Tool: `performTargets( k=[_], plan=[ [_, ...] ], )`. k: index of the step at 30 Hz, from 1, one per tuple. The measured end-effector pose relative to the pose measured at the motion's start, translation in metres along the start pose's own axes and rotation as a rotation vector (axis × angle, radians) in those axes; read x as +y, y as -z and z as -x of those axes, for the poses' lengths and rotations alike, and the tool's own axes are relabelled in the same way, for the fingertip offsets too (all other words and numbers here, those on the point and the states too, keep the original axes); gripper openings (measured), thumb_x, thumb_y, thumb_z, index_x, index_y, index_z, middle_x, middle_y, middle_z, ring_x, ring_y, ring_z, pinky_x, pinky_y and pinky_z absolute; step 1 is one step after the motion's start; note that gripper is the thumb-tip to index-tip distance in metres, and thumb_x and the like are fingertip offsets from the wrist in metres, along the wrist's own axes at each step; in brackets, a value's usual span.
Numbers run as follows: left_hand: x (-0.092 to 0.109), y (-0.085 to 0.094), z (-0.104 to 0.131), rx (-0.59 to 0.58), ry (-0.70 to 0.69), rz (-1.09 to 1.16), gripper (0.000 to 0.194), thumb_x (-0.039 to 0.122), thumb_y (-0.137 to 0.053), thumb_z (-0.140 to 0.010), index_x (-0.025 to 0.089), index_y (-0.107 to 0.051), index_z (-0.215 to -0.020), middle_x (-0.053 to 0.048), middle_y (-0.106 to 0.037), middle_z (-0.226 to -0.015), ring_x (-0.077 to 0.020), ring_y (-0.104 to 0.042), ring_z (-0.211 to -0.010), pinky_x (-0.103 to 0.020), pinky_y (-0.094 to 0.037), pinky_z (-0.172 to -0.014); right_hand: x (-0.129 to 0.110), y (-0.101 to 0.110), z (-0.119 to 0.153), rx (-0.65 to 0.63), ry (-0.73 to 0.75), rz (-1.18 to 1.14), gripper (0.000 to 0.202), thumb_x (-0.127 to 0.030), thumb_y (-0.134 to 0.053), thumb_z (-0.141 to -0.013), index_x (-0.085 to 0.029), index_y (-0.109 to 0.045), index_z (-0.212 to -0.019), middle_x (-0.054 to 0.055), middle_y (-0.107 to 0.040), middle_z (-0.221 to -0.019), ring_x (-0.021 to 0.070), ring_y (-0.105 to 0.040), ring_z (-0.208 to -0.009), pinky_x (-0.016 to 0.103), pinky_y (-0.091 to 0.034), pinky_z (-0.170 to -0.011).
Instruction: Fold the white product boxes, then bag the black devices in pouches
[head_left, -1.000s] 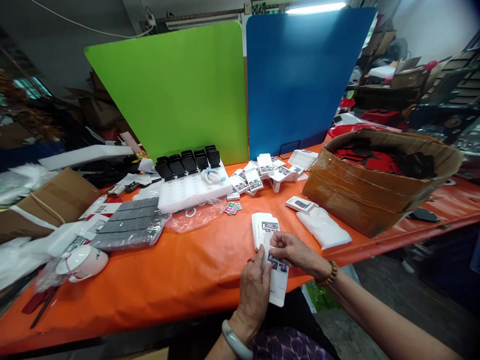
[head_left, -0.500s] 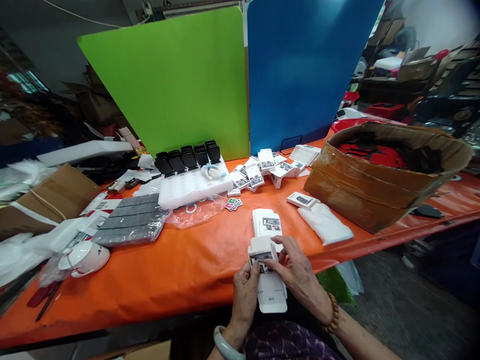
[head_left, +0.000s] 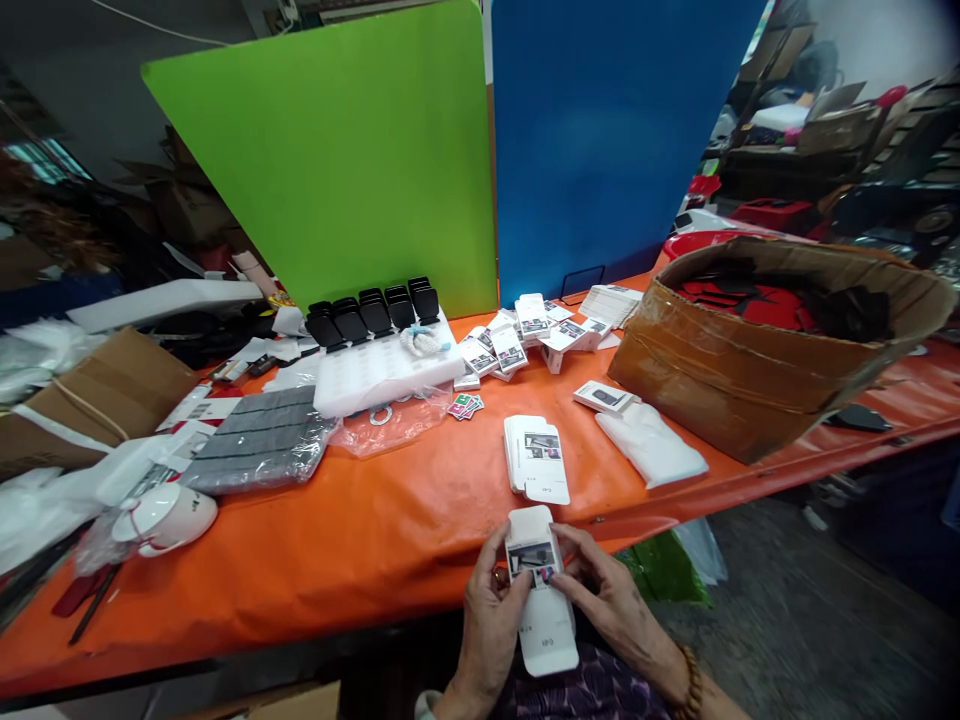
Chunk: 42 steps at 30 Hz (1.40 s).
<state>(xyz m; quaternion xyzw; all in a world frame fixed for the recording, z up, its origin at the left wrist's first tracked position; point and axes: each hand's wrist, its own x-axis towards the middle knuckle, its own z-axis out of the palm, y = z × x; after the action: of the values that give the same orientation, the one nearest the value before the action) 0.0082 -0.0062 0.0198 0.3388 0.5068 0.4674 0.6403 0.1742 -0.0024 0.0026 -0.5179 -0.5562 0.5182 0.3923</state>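
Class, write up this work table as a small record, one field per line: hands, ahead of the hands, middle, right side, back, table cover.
hands: left hand and right hand both on a white printed carton
ahead of the hands: stack of flat cartons
middle: white foam block bearing black pieces
right side: open cardboard box
back: green board, blue board
table cover: orange

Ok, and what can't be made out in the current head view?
Head view: fine print on the flat white printed carton, too small to read.
Head view: the carton's sides, partly covered by the left hand and right hand.
Head view: the lower contents of the open brown cardboard box, hidden by its front wall.
Head view: pale bangle, cut off by the bottom edge.
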Motion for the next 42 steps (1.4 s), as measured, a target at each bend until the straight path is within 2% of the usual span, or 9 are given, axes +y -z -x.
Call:
performTargets(
  k=[5,9,13,16,20,24,28,35,42],
  plan=[
    [-0.019,0.017,0.002,-0.072,0.084,-0.137,0.047,0.040,-0.076,-0.066,0.015,-0.066,-0.105,-0.006,-0.071,-0.085,-0.0183,-0.063,-0.072,-0.028,-0.050,-0.068,0.009,-0.003,0.018,-0.098,-0.108,-0.071,0.041,-0.038,-0.062,-0.080,-0.022,-0.052,-0.116,-0.002,-0.053,-0.073,0.0147,-0.049,-0.064,0.026,-0.040,-0.059],
    [-0.021,0.018,0.000,-0.163,0.126,-0.218,0.036,0.047,-0.064,-0.078,0.013,-0.070,-0.086,-0.004,-0.069,-0.076,-0.0166,-0.059,-0.069,-0.026,-0.046,-0.065,0.002,-0.002,0.020,-0.142,-0.084,-0.049,0.020,-0.040,-0.057,-0.084,-0.021,-0.053,-0.089,-0.004,-0.043,-0.069,0.0126,-0.041,-0.063,0.024,-0.035,-0.059],
    [-0.013,0.009,-0.004,-0.130,0.093,-0.289,0.035,0.047,-0.065,-0.076,0.012,-0.071,-0.076,-0.003,-0.066,-0.072,-0.0171,-0.057,-0.070,-0.027,-0.045,-0.065,-0.003,-0.004,0.010,-0.043,-0.079,-0.009,0.036,-0.049,-0.053,-0.085,-0.021,-0.041,-0.066,-0.005,-0.035,-0.064,0.0119,-0.035,-0.060,0.024,-0.033,-0.056],
    [-0.010,0.004,-0.007,-0.060,0.062,-0.213,0.033,0.043,-0.072,-0.069,0.013,-0.070,-0.082,-0.004,-0.065,-0.078,-0.0172,-0.059,-0.072,-0.027,-0.047,-0.067,-0.001,-0.006,-0.002,0.010,-0.105,-0.186,0.035,-0.052,-0.061,-0.078,-0.021,-0.045,-0.075,-0.005,-0.041,-0.066,0.0113,-0.040,-0.058,0.023,-0.035,-0.055],
    [-0.010,0.003,-0.012,-0.016,0.041,-0.075,0.038,0.040,-0.075,-0.066,0.016,-0.066,-0.094,0.000,-0.061,-0.075,-0.0131,-0.057,-0.065,-0.026,-0.047,-0.064,0.001,-0.003,-0.011,-0.086,-0.170,-0.365,0.041,-0.049,-0.069,-0.071,-0.022,-0.051,-0.097,-0.004,-0.052,-0.070,0.0131,-0.050,-0.062,0.025,-0.042,-0.061],
    [-0.009,0.006,-0.013,-0.058,0.034,-0.159,0.029,0.039,-0.076,-0.065,0.014,-0.067,-0.078,-0.003,-0.065,-0.072,-0.0150,-0.057,-0.067,-0.026,-0.047,-0.065,0.001,0.002,-0.007,-0.066,-0.061,-0.110,0.027,-0.045,-0.063,-0.079,-0.019,-0.057,-0.074,-0.001,-0.052,-0.068,0.0143,-0.050,-0.064,0.026,-0.041,-0.061],
    [-0.007,0.008,-0.007,-0.022,-0.046,-0.342,0.023,0.037,-0.071,-0.071,0.014,-0.070,-0.070,-0.002,-0.063,-0.068,-0.0158,-0.056,-0.068,-0.027,-0.046,-0.067,-0.001,0.002,0.002,-0.059,0.042,0.062,0.028,-0.042,-0.054,-0.087,-0.018,-0.060,-0.072,0.002,-0.056,-0.073,0.0163,-0.052,-0.070,0.028,-0.042,-0.067],
    [-0.006,0.004,-0.007,0.019,0.027,-0.215,0.025,0.036,-0.073,-0.067,0.014,-0.068,-0.077,0.001,-0.063,-0.063,-0.0137,-0.055,-0.060,-0.024,-0.043,-0.059,-0.009,0.000,-0.002,-0.027,-0.069,-0.055,0.028,-0.046,-0.064,-0.078,-0.018,-0.060,-0.072,-0.002,-0.051,-0.066,0.0131,-0.045,-0.059,0.025,-0.037,-0.057],
    [0.009,-0.002,-0.012,-0.020,0.036,-0.304,0.017,0.029,-0.071,-0.067,0.014,-0.065,-0.063,0.003,-0.058,-0.056,-0.0116,-0.050,-0.055,-0.023,-0.038,-0.056,-0.012,0.001,-0.008,-0.068,-0.255,-0.328,0.034,-0.048,-0.072,-0.068,-0.018,-0.056,-0.068,-0.004,-0.050,-0.060,0.0112,-0.043,-0.057,0.024,-0.034,-0.056]
  ],
)
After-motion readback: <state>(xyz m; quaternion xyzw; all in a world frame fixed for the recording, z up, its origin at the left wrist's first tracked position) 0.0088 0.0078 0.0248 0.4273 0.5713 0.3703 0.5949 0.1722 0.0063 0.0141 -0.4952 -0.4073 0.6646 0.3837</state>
